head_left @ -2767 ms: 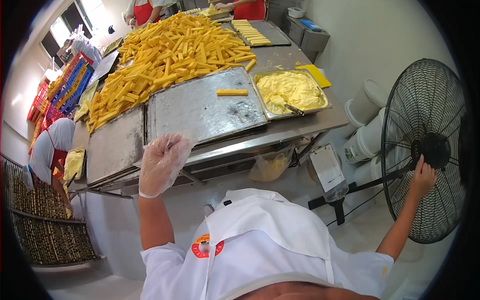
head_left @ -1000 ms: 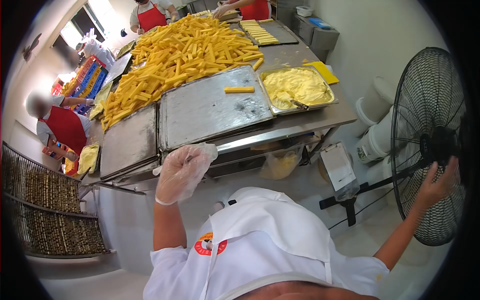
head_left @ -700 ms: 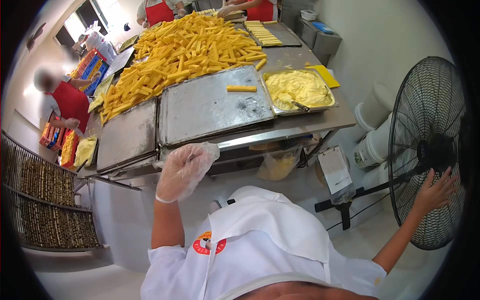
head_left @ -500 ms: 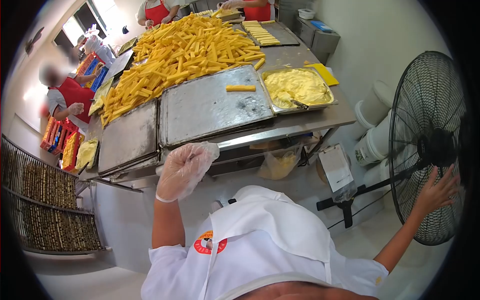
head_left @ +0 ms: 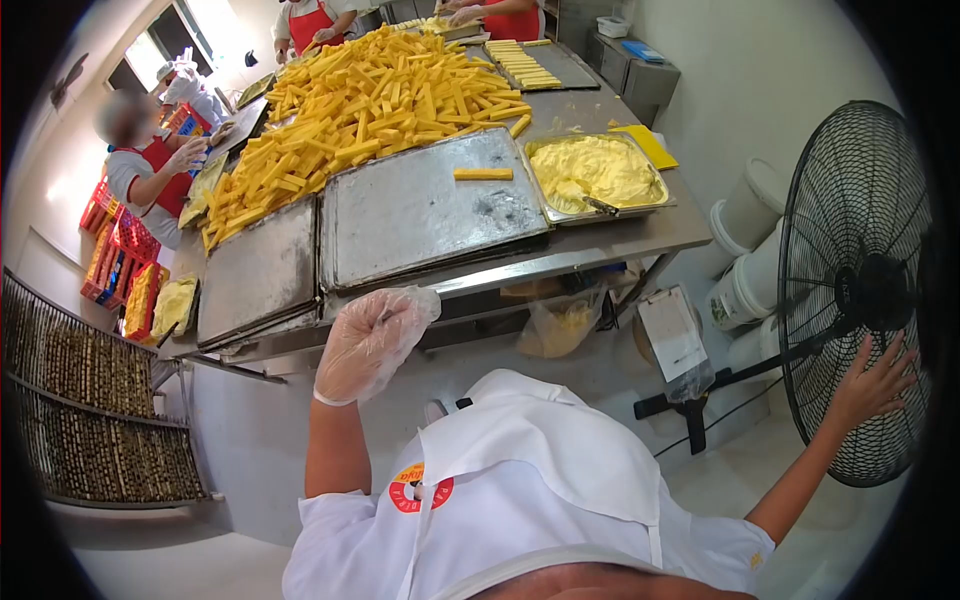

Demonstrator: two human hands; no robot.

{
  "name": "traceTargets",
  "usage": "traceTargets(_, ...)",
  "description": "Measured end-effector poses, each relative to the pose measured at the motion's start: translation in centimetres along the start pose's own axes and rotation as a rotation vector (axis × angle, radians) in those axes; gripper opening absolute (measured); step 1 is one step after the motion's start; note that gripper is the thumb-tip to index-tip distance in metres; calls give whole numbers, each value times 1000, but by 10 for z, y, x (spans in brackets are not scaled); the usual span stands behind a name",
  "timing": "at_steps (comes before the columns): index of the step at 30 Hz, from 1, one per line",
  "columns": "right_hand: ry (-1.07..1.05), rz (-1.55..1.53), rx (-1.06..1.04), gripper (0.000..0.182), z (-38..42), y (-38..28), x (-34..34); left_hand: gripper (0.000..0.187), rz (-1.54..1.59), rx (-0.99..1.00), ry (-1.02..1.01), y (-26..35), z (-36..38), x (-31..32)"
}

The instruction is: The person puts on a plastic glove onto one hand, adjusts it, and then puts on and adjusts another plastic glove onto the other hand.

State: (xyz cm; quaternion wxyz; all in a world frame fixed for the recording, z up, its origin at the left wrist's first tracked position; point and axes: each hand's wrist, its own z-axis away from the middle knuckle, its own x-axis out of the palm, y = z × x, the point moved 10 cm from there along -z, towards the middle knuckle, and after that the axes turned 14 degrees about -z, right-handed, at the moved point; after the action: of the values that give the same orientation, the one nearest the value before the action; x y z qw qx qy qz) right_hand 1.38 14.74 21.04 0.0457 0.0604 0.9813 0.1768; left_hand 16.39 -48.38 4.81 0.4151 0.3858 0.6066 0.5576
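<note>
My left hand (head_left: 372, 345), in a clear plastic glove, is raised before the table's front edge with its fingers curled closed. Clear plastic bunches around the fingertips; whether anything is inside them is hidden. My bare right hand (head_left: 873, 382) has its fingers spread against the wire guard of a large black fan (head_left: 850, 230). On the table, a metal tray (head_left: 420, 220) bears one yellow stick (head_left: 483, 174). Beside it sits a metal pan (head_left: 655, 205) of pale yellow cream (head_left: 590, 168) with a utensil in it.
A big heap of yellow sticks (head_left: 370, 100) covers the table's middle. Co-workers in red aprons (head_left: 318, 28) stand around the far and left sides. White buckets (head_left: 750, 280) and a clipboard (head_left: 672, 330) are near the fan. A rack (head_left: 100, 400) stands at left.
The co-worker at left has moved toward the table and raised their hands. Far co-workers' hands have shifted. My hands stay nearly where they were; the fan guard has tilted slightly.
</note>
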Motion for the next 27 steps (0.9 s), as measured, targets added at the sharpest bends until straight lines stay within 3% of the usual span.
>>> traceTargets(4, -24, 30, -3, 58, 3, 1, 8, 4, 4, -2, -20, 1, 1, 2)
traceTargets(10, -108, 88, -44, 59, 0, -3, 30, 5, -65, -58, -11, 1, 2, 2)
traceTargets(27, -49, -68, -63, 57, -10, -43, 43, 5, 18, -40, 3, -2, 0, 3)
